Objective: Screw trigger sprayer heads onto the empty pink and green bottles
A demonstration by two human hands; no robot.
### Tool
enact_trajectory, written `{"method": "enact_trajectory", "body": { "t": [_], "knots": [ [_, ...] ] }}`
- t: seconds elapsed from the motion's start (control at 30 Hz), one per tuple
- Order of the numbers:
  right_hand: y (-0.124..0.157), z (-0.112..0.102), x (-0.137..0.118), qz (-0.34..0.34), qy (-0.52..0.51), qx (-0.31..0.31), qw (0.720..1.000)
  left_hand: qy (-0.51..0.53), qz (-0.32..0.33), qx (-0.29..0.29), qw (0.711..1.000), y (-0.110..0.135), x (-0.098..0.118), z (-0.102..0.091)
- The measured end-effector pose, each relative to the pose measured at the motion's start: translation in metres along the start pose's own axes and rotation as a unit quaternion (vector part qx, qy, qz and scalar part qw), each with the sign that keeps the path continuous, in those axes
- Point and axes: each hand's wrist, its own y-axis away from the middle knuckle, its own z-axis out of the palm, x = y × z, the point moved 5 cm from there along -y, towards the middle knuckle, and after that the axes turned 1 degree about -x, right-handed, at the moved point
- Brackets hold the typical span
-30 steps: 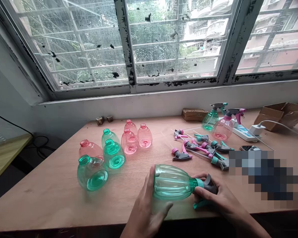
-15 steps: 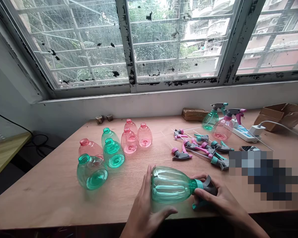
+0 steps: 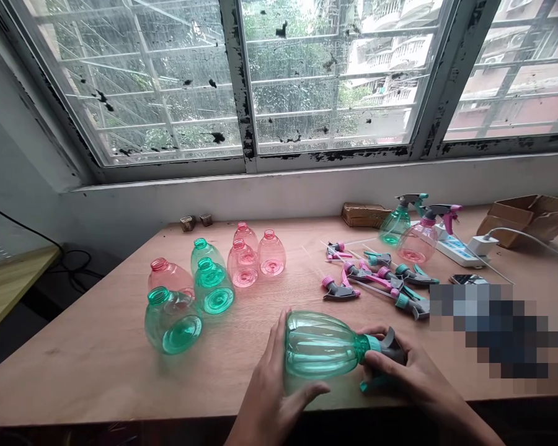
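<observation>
A clear green bottle [image 3: 318, 344] lies on its side near the front edge of a wooden table [image 3: 97, 365], base pointing left and neck pointing right. A grey spray head [image 3: 388, 350] with a teal collar sits on its neck.

The left hand [image 3: 270, 396] cups the wide base end. Its fingers reach up over the far side of the bottle and its thumb presses along the near side, so the bottle is clasped between them. The right hand [image 3: 411, 375] is closed around the spray head, fingers wrapped over the collar and trigger. The bottle spans the gap between the two hands.

To the left, near the middle of the table, stand several empty bottles without tops: green ones [image 3: 173, 322] nearer the front and pink ones [image 3: 242, 265] behind them, close together.

To the right of centre lies a loose heap of trigger heads [image 3: 376, 282] in pink, teal and grey, with thin tubes.

Behind the heap two finished spray bottles [image 3: 411, 229], one green and one pink, stand side by side. Just beside them lies a white power strip [image 3: 456, 248], and a cardboard box [image 3: 525, 214] sits at the far right.

A grimy barred window [image 3: 307, 80] runs along the wall behind the table.
</observation>
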Motion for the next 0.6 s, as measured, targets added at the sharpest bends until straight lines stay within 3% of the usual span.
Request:
{"method": "enact_trajectory", "body": {
  "t": [0.6],
  "knots": [
    [0.0016, 0.0037, -0.0077, 0.016, -0.021, 0.031, 0.999, 0.025, -0.003, 0.017, 1.0, 0.0023, 0.0073, -0.0005]
  ]
}}
